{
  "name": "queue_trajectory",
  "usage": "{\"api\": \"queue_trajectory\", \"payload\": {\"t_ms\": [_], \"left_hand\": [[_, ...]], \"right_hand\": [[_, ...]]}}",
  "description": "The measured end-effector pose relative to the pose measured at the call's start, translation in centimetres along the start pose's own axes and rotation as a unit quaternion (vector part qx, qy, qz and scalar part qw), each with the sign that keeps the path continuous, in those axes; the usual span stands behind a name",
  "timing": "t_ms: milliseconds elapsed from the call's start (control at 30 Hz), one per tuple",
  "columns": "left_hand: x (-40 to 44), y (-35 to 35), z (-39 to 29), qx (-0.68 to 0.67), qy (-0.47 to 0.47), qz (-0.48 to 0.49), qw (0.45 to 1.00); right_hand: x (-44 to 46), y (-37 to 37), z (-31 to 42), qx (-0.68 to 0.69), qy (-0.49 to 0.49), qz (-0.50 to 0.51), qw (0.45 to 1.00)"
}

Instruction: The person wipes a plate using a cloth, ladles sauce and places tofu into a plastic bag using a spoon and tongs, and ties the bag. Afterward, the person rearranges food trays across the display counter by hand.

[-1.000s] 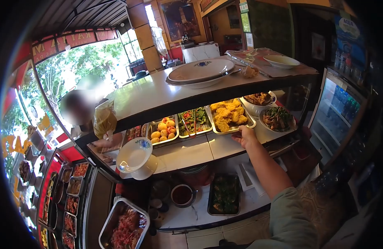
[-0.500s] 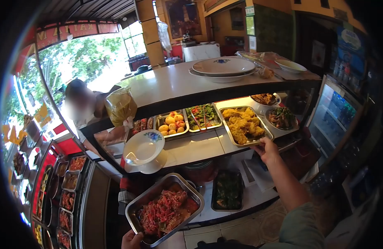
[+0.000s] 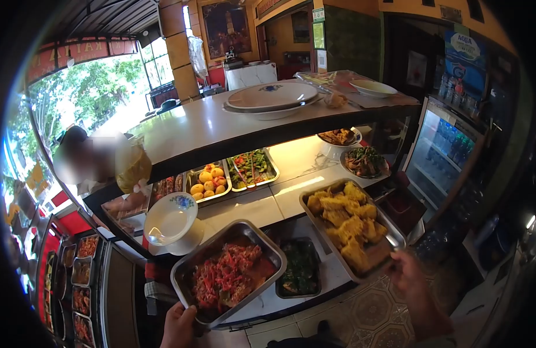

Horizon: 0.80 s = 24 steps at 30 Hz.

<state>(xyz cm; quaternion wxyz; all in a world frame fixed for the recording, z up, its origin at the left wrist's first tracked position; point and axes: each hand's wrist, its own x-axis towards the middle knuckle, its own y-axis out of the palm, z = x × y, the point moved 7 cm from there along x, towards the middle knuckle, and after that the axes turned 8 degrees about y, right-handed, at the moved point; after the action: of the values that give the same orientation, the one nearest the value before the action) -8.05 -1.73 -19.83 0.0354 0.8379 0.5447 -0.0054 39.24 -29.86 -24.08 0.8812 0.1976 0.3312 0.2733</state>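
Observation:
My left hand (image 3: 178, 326) grips the lower left edge of a metal tray (image 3: 270, 243) that holds a chunky red chili dish (image 3: 230, 269). At the right, my right hand (image 3: 408, 277) is closed on the lower right edge of another metal tray (image 3: 377, 257), which carries yellow fried pieces (image 3: 346, 209). This second tray is tilted and held out in front of the display case shelf (image 3: 285, 194). Between and below the two trays, a dark tray with green leafy food (image 3: 301, 269) rests on the lower shelf.
A white footed bowl (image 3: 172, 217) stands at the shelf's left. Trays of eggs (image 3: 207, 181) and green vegetables (image 3: 250, 167) sit behind glass. Large plates (image 3: 274, 95) lie on the counter top. A person (image 3: 88, 156) stands across the counter, beside a drinks fridge-opposite food rack (image 3: 82, 272).
My right hand has lifted the tray of yellow fried pieces off the display shelf and drawn it toward me. The left tray stays in my hand. The view has shifted right.

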Motion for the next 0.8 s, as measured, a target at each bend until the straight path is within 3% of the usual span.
{"api": "queue_trajectory", "payload": {"t_ms": [67, 133, 333, 467, 533, 567, 633, 733, 800], "left_hand": [[1.4, 3.7, -1.2, 0.02, -0.004, 0.02, 1.0], [2.9, 8.0, -0.9, 0.023, -0.079, 0.033, 0.996], [8.7, 20.6, -0.3, -0.032, -0.097, 0.045, 0.994], [14.0, 27.7, 1.3, -0.065, -0.01, 0.114, 0.991], [15.8, 30.2, 3.1, -0.08, -0.121, 0.082, 0.986], [16.3, 31.8, 2.9, -0.081, -0.121, 0.08, 0.986], [17.1, 34.8, 2.4, -0.143, -0.115, 0.014, 0.983], [21.7, 37.3, 6.0, -0.231, -0.107, -0.064, 0.965], [23.2, 38.5, 6.0, -0.242, -0.101, -0.089, 0.961]], "right_hand": [[-2.4, -2.3, 1.5, -0.001, -0.012, -0.003, 1.0], [-3.9, -5.0, 2.9, -0.003, -0.011, 0.017, 1.0], [-5.5, -12.5, 6.6, -0.006, -0.022, 0.004, 1.0], [-5.9, -15.9, 8.7, -0.038, -0.025, -0.017, 0.999], [-5.2, -19.9, 8.6, 0.019, 0.011, -0.127, 0.992], [-4.2, -23.1, 8.5, 0.017, 0.012, -0.125, 0.992], [-1.9, -26.6, 9.6, -0.031, -0.055, 0.082, 0.995], [-2.2, -26.4, 9.4, -0.023, 0.009, 0.0, 1.0], [-2.6, -24.9, 9.8, -0.016, 0.012, -0.003, 1.0]]}}
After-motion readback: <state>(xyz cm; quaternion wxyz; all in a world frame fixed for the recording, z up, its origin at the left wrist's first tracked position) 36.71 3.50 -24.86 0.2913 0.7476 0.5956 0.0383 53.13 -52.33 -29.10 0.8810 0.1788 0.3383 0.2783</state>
